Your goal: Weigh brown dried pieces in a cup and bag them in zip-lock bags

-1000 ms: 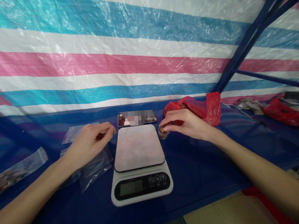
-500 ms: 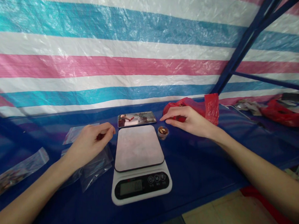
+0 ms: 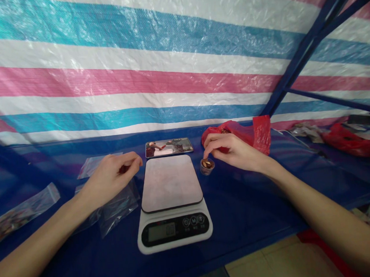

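A white digital kitchen scale [image 3: 171, 183] with a bare pale platform stands on the blue sheet in front of me. Just right of its far corner, my right hand [image 3: 233, 152] pinches the rim of a small clear cup [image 3: 207, 166] that holds brown pieces. The cup looks slightly tilted. My left hand [image 3: 111, 177] hovers left of the scale over clear zip bags [image 3: 117, 208], its fingers curled against the thumb. Whether something small sits between them is unclear.
A phone [image 3: 169, 147] lies screen-up behind the scale. A red plastic bag [image 3: 251, 131] sits behind my right hand, another red bag [image 3: 350, 141] far right. More zip bags [image 3: 19, 211] lie at the left. A striped tarp forms the back wall.
My right hand, which had drawn back toward the red bag, has returned to the cup and taken its rim. The cup has shifted slightly right. My left hand has stayed in place.
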`<state>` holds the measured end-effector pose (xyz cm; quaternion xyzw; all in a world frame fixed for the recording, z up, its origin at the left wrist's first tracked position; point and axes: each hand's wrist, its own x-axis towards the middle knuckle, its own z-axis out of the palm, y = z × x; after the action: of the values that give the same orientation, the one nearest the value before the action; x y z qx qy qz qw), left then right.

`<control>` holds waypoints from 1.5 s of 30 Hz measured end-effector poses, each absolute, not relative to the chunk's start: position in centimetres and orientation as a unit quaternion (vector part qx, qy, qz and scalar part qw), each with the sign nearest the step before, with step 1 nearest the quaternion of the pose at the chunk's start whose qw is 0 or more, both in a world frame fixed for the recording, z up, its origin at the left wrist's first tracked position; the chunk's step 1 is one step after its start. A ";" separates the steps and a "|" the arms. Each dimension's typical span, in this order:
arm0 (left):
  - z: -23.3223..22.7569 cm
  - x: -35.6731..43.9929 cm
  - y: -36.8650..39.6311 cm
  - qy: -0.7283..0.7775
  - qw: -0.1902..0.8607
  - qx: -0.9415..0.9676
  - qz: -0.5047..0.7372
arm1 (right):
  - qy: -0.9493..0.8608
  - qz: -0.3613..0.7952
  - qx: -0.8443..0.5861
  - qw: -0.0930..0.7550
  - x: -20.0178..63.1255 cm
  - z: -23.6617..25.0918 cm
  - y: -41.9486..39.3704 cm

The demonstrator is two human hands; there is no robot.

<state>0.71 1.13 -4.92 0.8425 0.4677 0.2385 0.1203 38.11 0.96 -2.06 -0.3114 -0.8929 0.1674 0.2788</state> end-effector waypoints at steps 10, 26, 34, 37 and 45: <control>-5.0 0.6 1.1 0.470 0.116 0.843 0.234 | -0.892 0.193 -0.298 0.281 38.3 -1.9 0.9; -4.9 0.6 1.1 0.470 0.118 0.843 0.235 | -0.785 -0.006 -0.447 0.429 41.2 0.8 0.7; -5.0 0.6 1.1 0.463 0.134 0.843 0.239 | -0.851 0.043 -0.508 0.129 45.3 -3.0 5.2; -5.1 0.7 1.1 0.463 0.129 0.845 0.237 | -0.856 0.041 -0.489 0.164 44.3 -4.1 5.4; -4.8 0.7 0.9 0.452 0.124 0.849 0.243 | -0.842 -0.024 -0.499 0.203 43.8 -3.0 4.8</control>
<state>0.65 0.92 -4.81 0.8490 0.4525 0.2433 0.1240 43.81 4.82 -3.04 -0.4990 -0.8421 -0.0238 0.2032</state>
